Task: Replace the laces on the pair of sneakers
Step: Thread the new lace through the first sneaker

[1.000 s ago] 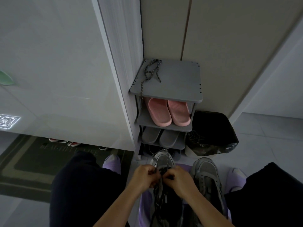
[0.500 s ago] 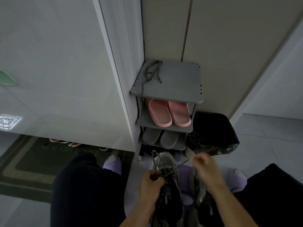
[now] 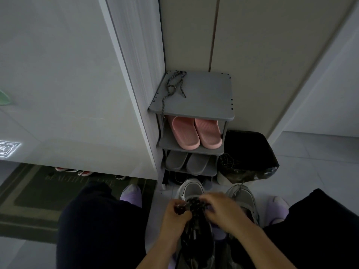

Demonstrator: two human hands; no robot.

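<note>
My left hand (image 3: 175, 217) and right hand (image 3: 223, 210) meet over the sneaker (image 3: 191, 190), fingers curled, both pinching its dark lace (image 3: 194, 203); the other sneaker (image 3: 243, 198) lies just beside the right.

Pink slippers (image 3: 194, 133), grey shelf (image 3: 204, 94)

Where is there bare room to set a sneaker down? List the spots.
Top shelf is bare right of the coiled lace. Floor tiles right of the black bag are bare. Crowded: pink slippers and grey slippers fill the lower shelves; left hand and right hand work at the near sneaker.
</note>
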